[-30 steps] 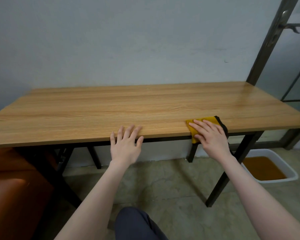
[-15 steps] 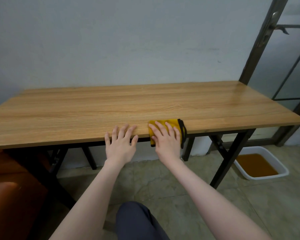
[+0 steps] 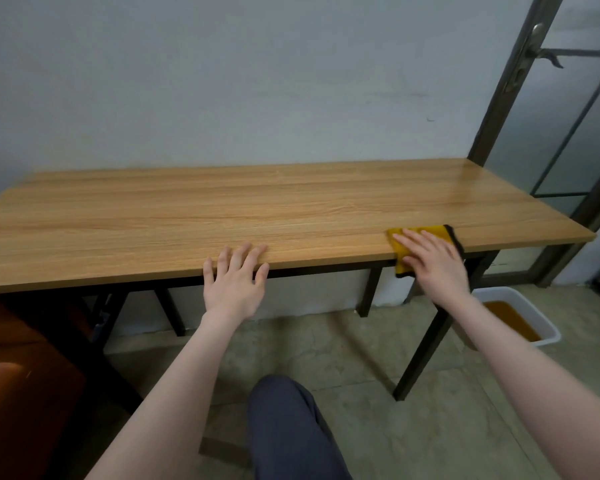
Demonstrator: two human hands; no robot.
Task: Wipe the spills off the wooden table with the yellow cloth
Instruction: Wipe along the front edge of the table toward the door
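A long wooden table [image 3: 257, 209] on black legs stands against a pale wall. The yellow cloth [image 3: 433, 233], edged in black, lies folded over the table's front edge near its right end, part of it hanging down. My right hand [image 3: 433, 261] presses flat on the cloth with straight fingers. My left hand [image 3: 234, 275] rests open on the front edge near the middle, fingers spread. I see no clear spill on the tabletop.
A white tub [image 3: 513, 317] of brown liquid sits on the tiled floor under the table's right end. A dark metal door frame [image 3: 520, 64] rises at the right. An orange-brown seat [image 3: 18, 358] is at the lower left. My knee [image 3: 291, 427] is below.
My right hand has slid the cloth to the right along the front edge, back from beside my left hand toward the table's right end. My left hand stayed in place.
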